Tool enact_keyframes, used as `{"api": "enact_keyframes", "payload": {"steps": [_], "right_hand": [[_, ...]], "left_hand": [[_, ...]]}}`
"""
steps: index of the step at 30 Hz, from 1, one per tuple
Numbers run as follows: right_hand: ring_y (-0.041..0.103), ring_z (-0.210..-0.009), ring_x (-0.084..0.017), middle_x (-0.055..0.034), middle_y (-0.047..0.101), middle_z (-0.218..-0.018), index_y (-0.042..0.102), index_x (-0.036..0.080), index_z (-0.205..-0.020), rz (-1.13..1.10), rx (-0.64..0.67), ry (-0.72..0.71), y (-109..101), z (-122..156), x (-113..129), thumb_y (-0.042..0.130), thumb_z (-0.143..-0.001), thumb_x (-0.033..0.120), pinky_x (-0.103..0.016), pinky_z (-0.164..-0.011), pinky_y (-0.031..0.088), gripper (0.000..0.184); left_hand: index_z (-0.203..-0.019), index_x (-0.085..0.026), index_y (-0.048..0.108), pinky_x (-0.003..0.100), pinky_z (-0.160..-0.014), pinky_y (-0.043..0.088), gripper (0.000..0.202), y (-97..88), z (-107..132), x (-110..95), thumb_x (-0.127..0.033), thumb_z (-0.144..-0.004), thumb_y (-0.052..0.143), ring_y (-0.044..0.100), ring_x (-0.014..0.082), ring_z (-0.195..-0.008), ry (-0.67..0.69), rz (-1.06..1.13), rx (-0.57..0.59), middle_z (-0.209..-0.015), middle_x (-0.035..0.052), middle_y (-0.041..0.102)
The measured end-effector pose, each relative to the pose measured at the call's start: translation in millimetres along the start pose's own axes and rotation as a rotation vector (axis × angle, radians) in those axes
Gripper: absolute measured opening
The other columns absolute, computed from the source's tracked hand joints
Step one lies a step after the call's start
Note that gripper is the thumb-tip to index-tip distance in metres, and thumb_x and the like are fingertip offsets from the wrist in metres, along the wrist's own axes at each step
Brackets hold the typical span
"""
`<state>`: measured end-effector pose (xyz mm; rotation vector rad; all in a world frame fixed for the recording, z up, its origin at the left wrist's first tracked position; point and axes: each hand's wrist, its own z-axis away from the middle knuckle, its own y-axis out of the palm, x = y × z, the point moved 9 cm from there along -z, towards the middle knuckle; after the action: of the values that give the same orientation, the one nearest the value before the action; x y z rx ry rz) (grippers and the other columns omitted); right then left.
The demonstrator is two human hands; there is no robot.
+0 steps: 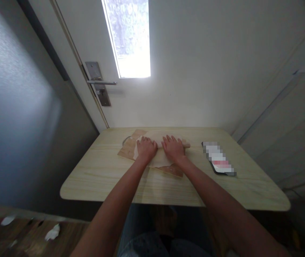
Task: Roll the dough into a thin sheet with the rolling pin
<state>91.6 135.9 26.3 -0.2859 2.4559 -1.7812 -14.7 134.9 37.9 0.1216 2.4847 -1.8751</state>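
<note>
Works facing a white door [195,78], at a wooden table [88,171] set close against it, likely for steadiness. Has a brown board [128,151] askew there, apparently to back the pale sheet [160,160], probably dough. Has a phone [218,159] lying apart on the right, likely out of the way. Rests left hand [147,148] and right hand [174,147] apart on a rolling pin [186,145], presumably to share pressure. Extends fingers slightly fanned, laid over the pin, with pin beneath, one end jutting past right hand, and sheet under both. Cannot tell about the undersides.

Wooden table [96,175] bearing 1 board [128,149], 1 phone [218,158].
</note>
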Motion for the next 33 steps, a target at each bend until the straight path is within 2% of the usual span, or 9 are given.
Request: {"api": "enact_keyframes", "payload": {"steps": [8,12,19,27,33], "right_hand": [[0.046,-0.104,-0.022,-0.0092,0.057,-0.112,0.055,0.019,-0.108,0.015,-0.083,0.018,-2,-14,-2,0.02,-0.089,0.041,-0.039,-0.086,0.027,0.045],[0.051,-0.097,-0.022,-0.0095,0.061,-0.101,0.058,0.018,-0.101,0.02,-0.047,0.048,1,-27,-3,0.018,-0.09,0.037,-0.036,-0.081,0.03,0.045],[0.057,-0.086,-0.023,-0.0094,0.063,-0.097,0.058,0.018,-0.101,0.006,0.082,0.143,15,-57,-15,0.017,-0.089,0.038,-0.033,-0.069,0.036,0.047],[0.057,-0.089,-0.024,-0.0113,0.064,-0.094,0.061,0.016,-0.097,-0.025,0.105,0.171,21,-84,-22,0.021,-0.087,0.039,-0.037,-0.077,0.036,0.047],[0.057,-0.092,-0.024,-0.0131,0.063,-0.097,0.061,0.015,-0.097,-0.065,0.184,0.182,30,-99,-26,0.021,-0.087,0.04,-0.038,-0.078,0.037,0.048]], "left_hand": [[-0.108,-0.01,0.052,0.043,-0.089,0.032,0.04,6.7,-16,2,-0.027,-0.085,0.025,0.044,0.0262,-0.109,-0.02,-0.003,-0.086,-0.116,0.015,0.052],[-0.103,-0.012,0.055,0.041,-0.086,0.034,0.037,10.4,-30,4,-0.026,-0.085,0.025,0.049,0.0255,-0.102,-0.028,0.007,-0.103,-0.107,0.0129,0.057],[-0.103,-0.012,0.054,0.038,-0.077,0.04,0.038,21.4,-59,9,-0.027,-0.084,0.025,0.055,0.0252,-0.095,-0.106,0.051,0.023,-0.099,0.0138,0.061],[-0.101,-0.012,0.054,0.036,-0.075,0.042,0.038,27.6,-86,14,-0.031,-0.082,0.028,0.057,0.0254,-0.093,-0.154,0.083,0.063,-0.098,0.0145,0.062],[-0.098,-0.013,0.056,0.036,-0.073,0.044,0.037,38.2,-102,18,-0.031,-0.081,0.029,0.058,0.0255,-0.09,-0.169,0.117,0.09,-0.097,0.0146,0.062]]}}
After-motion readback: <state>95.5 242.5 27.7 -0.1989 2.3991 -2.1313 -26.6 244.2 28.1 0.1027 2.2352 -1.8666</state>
